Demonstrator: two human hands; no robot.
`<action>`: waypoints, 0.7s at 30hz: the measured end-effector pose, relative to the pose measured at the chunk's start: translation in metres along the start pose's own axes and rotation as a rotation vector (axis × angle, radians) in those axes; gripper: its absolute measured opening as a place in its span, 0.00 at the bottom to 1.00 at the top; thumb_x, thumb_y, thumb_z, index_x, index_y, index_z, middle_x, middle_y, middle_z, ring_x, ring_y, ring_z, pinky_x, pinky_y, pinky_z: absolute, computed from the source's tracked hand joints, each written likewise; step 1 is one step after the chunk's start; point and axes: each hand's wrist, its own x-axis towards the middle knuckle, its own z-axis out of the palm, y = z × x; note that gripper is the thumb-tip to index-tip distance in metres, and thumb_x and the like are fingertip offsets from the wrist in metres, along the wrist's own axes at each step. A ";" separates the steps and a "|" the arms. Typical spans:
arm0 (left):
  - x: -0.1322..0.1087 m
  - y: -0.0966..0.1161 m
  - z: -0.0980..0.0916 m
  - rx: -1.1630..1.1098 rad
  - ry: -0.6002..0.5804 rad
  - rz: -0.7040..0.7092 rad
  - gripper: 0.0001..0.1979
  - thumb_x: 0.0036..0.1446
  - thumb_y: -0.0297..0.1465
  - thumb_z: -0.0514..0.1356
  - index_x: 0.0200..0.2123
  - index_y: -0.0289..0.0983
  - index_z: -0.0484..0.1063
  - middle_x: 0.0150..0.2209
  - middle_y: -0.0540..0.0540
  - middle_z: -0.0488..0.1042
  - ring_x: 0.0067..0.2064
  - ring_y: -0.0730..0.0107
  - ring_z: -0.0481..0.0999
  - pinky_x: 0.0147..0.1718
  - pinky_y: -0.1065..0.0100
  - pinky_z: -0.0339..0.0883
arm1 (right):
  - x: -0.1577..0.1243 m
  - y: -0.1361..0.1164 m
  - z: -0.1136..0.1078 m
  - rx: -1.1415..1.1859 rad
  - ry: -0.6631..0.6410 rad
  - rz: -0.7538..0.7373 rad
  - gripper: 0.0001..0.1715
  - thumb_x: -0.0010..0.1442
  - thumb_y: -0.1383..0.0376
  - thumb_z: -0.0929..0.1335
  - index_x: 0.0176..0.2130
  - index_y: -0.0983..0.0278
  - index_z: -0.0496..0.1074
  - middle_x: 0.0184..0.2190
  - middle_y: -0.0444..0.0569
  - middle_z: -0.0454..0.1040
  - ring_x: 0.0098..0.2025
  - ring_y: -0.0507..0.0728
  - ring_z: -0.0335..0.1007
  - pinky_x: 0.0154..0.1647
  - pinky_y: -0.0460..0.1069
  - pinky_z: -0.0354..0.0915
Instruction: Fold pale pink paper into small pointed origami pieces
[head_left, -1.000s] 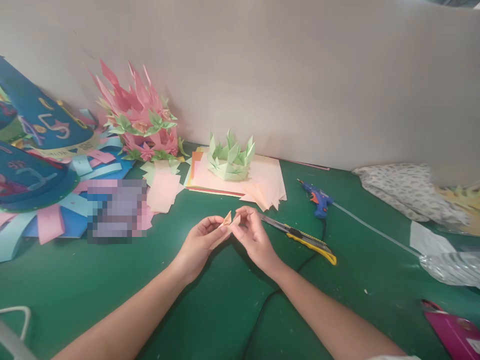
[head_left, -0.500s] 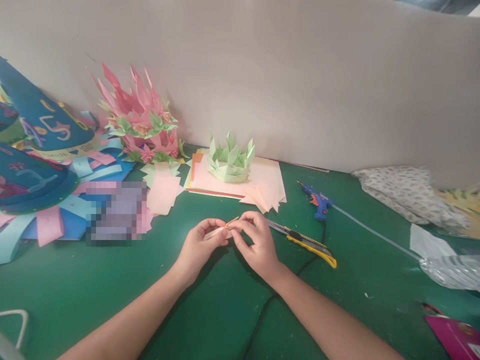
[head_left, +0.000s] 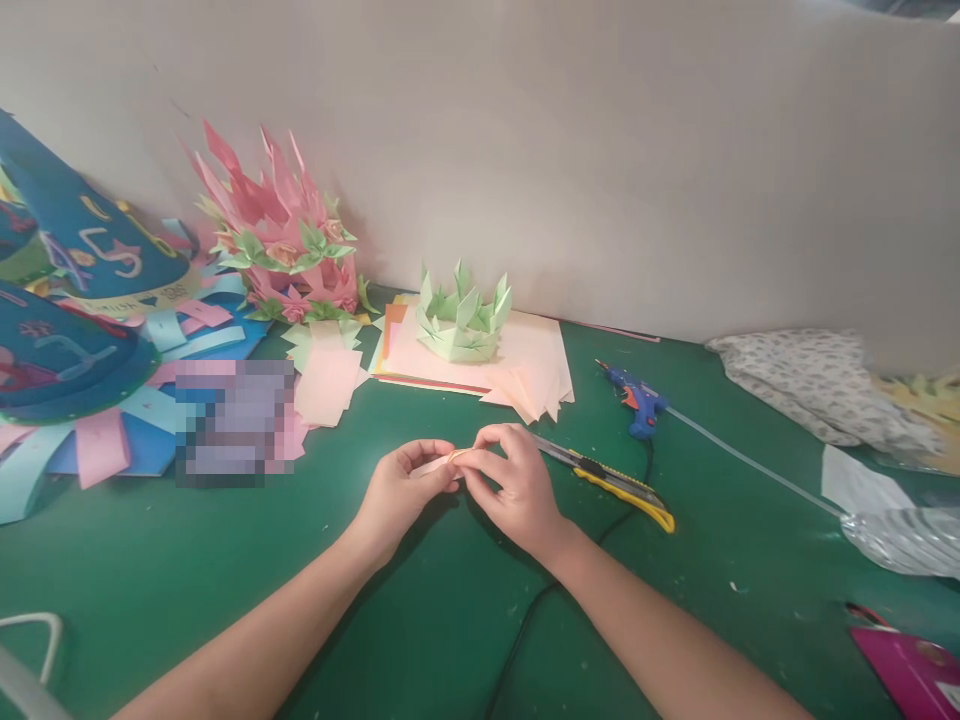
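Observation:
A small piece of folded pale pink paper (head_left: 430, 466) is pinched between my two hands above the green table (head_left: 300, 560). My left hand (head_left: 405, 492) grips its left part with thumb and fingers. The thumb and fingertips of my right hand (head_left: 517, 490) close on its right end, fingertips nearly meeting the left ones. Most of the paper is hidden by the fingers. Just right of my right hand lies a yellow box cutter (head_left: 622, 487). Behind the hands, a light green folded-paper crown (head_left: 461, 335) stands on a stack of coloured paper (head_left: 544, 345).
Pink paper squares (head_left: 328, 385) lie left of the stack. A tall pink paper crown (head_left: 281, 220) and blue cone hats (head_left: 90, 230) stand at left. A blue glue gun (head_left: 637, 405) with a black cord (head_left: 517, 640) lies right. A patterned cloth (head_left: 795, 385) sits far right.
My right fingertips have shifted slightly and now press lower against the paper's right end, whose raised tip has folded down. Both hands stay in nearly the same place.

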 end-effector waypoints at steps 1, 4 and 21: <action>0.000 0.000 0.000 -0.003 0.001 -0.002 0.14 0.46 0.36 0.64 0.35 0.34 0.70 0.32 0.49 0.73 0.30 0.77 0.72 0.35 0.73 0.66 | 0.000 0.000 0.000 -0.019 -0.006 -0.010 0.11 0.56 0.71 0.64 0.36 0.56 0.73 0.33 0.47 0.65 0.37 0.55 0.61 0.39 0.52 0.59; -0.001 0.000 0.000 -0.014 -0.010 -0.005 0.14 0.46 0.36 0.64 0.35 0.34 0.71 0.31 0.49 0.73 0.30 0.77 0.72 0.35 0.73 0.66 | 0.000 0.000 -0.001 -0.080 -0.028 -0.037 0.10 0.56 0.70 0.64 0.36 0.58 0.72 0.33 0.47 0.65 0.37 0.55 0.60 0.39 0.52 0.57; -0.001 0.003 -0.003 -0.088 -0.094 0.006 0.12 0.49 0.36 0.62 0.35 0.35 0.69 0.35 0.47 0.72 0.35 0.73 0.72 0.42 0.66 0.66 | -0.002 -0.002 0.004 0.366 0.071 0.187 0.09 0.55 0.68 0.64 0.39 0.61 0.61 0.37 0.49 0.68 0.41 0.57 0.64 0.44 0.54 0.62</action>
